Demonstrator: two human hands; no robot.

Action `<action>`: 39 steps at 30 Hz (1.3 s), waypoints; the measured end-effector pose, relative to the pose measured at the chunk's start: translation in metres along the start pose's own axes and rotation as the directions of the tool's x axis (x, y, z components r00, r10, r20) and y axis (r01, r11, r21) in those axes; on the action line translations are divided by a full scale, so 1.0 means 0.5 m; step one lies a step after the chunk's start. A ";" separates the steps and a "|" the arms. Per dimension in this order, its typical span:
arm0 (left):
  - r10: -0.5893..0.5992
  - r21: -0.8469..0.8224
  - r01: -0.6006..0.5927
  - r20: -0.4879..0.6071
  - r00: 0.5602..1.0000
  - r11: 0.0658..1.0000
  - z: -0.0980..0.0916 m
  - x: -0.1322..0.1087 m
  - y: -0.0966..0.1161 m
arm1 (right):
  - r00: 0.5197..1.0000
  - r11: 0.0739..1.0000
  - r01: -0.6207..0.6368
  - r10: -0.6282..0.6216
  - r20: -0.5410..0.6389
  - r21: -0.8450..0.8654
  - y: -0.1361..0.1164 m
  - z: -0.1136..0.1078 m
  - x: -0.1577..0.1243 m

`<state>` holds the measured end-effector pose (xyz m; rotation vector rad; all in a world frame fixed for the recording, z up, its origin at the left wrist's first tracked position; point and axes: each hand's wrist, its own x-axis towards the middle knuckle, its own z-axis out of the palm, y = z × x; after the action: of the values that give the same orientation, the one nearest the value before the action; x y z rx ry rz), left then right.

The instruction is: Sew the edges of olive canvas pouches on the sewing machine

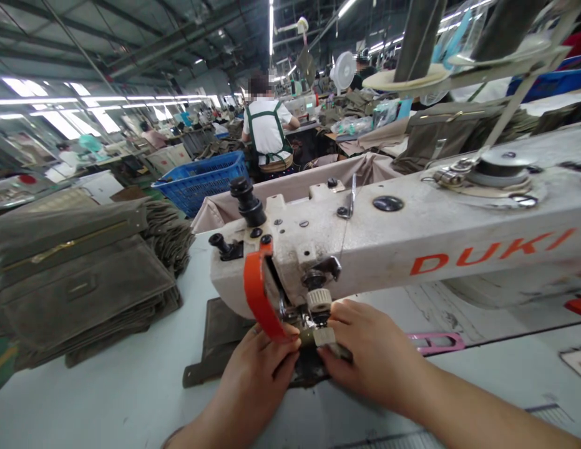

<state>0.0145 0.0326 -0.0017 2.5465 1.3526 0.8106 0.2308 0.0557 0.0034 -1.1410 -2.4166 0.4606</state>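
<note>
A white sewing machine [412,240] with orange lettering reaches across the table from the right. Under its needle head lies a dark olive fabric piece [222,330]. My left hand [257,380] rests on this fabric just left of the presser foot, fingers curled and pressing down. My right hand [372,355] sits on the right of the foot, fingertips pinched on the fabric's edge and a pale strip there. An orange guard [257,293] curves down in front of the needle and hides part of it.
A tall stack of olive fabric panels [79,274] sits at the left of the table. A blue plastic crate [201,181] stands behind. A pink tool [435,342] lies right of my hand. Thread cones [416,43] tower at upper right. Another person works in the background.
</note>
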 end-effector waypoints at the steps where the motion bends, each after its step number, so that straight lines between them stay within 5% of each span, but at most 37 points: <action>1: 0.001 -0.016 -0.001 -0.006 1.000 1.000 0.000 0.003 0.002 | 0.999 1.000 -0.020 0.021 -0.028 0.017 -0.001 0.002 -0.001; 10: 0.029 -0.079 -0.033 -0.052 0.998 0.996 0.009 0.006 0.010 | 0.987 0.980 0.133 -0.118 -0.105 0.151 0.007 0.031 -0.004; 18: 0.032 -0.068 -0.039 -0.101 0.994 0.997 0.017 0.015 -0.001 | 0.955 0.977 0.213 -0.202 -0.215 0.030 0.007 0.029 0.000; 39: -0.073 -0.001 0.073 -0.089 0.993 0.997 0.026 0.034 -0.015 | 0.983 0.996 0.080 -0.075 -0.166 0.024 0.028 0.055 0.012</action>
<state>0.0236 0.0521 -0.0088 2.4736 1.4647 0.9195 0.2224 0.0657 -0.0249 -1.0253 -2.2933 0.3615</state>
